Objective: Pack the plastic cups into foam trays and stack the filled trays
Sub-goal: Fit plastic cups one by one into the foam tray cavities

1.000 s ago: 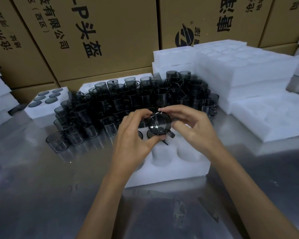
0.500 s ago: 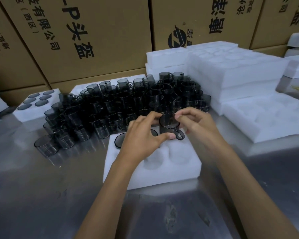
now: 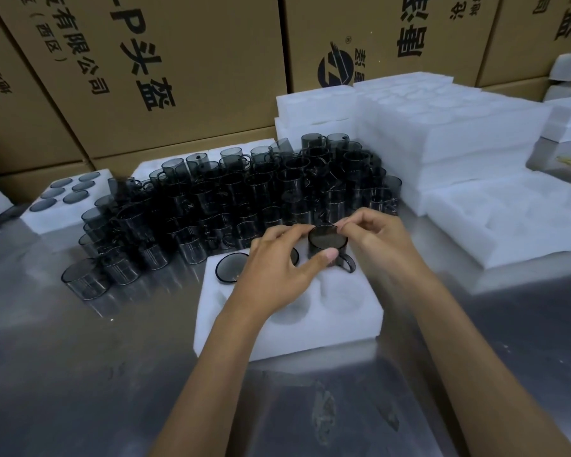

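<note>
A white foam tray (image 3: 310, 328) with round pockets lies on the steel table in front of me. Both hands hold one smoky dark plastic cup (image 3: 327, 240) with a handle over the tray's far right pocket, its base partly sunk in. My left hand (image 3: 277, 268) grips its near side with the thumb against the wall. My right hand (image 3: 376, 239) pinches its far rim. Another cup (image 3: 230, 268) sits seated in the far left pocket; a second seated cup is mostly hidden behind my left hand. A large crowd of loose cups (image 3: 244, 199) stands behind the tray.
Stacks of foam trays (image 3: 442, 127) rise at the back right, and another foam tray (image 3: 508, 219) lies at the right. A filled tray (image 3: 63, 199) sits at the far left. Cardboard boxes (image 3: 178, 61) wall off the back. Bare steel table (image 3: 80, 374) lies near me.
The cup went from being held tilted with its mouth toward me to upright and lowered into the tray's far right pocket. Both hands moved down and forward with it.
</note>
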Demonstrator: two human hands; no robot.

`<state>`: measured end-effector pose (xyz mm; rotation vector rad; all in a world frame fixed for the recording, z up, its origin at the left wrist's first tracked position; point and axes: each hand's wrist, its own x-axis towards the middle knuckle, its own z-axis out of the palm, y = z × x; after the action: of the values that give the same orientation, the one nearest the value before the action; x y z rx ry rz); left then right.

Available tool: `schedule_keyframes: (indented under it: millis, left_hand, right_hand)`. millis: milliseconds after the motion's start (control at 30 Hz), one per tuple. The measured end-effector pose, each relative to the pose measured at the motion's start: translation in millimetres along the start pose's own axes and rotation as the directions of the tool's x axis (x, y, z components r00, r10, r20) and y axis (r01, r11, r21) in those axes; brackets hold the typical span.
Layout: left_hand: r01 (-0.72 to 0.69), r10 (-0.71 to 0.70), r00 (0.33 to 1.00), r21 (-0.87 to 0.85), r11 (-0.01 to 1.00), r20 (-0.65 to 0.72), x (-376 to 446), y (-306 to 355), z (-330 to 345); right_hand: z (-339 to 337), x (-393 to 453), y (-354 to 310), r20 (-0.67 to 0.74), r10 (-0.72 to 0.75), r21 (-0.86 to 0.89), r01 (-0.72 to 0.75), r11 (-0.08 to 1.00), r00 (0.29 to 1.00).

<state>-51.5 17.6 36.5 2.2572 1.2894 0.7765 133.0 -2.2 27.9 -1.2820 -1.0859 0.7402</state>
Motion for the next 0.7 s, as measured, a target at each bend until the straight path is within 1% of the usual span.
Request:
schedule_keyframes:
  millis: [67, 200, 300, 400, 467, 567, 700]
  left_hand:
    - [0.001, -0.001, 1.0, 0.013, 1.0, -0.03, 0, -1, 0]
    - [0.012, -0.01, 1.0, 0.083, 0.996, -0.025, 1, -1, 0]
    - [-0.049, 0.053, 0.998, 0.148, 0.988, -0.022, 1, -2, 1]
    - [-0.085, 0.087, 0.996, 0.241, 0.967, 0.004, 0, -1, 1]
    - [-0.07, 0.073, 0.997, 0.23, 0.971, -0.005, -2, 1, 0]
    - [-0.061, 0.066, 0.998, 0.212, 0.975, -0.018, -3, 4, -1]
    - [-0.03, 0.037, 0.999, 0.2, 0.979, -0.031, -1, 5, -2]
  right_hand:
    - [-1, 0, 0, 0.031, 0.017, 0.007, -0.018, 1.0, 0.999]
    - [-7, -1, 4, 0.09, 0.075, -0.037, -0.072, 0.997, 0.993]
    - [-11, -4, 5, 0.162, 0.153, -0.056, -0.145, 0.988, 0.975]
    - [-12, -6, 5, 0.225, 0.199, 0.014, -0.208, 0.978, 0.954]
    - [-12, -6, 5, 0.254, 0.211, 0.063, -0.233, 0.97, 0.944]
    - [-11, -6, 5, 0.258, 0.214, 0.074, -0.24, 0.968, 0.942]
    - [-8, -7, 6, 0.191, 0.235, 0.07, -0.252, 0.965, 0.953]
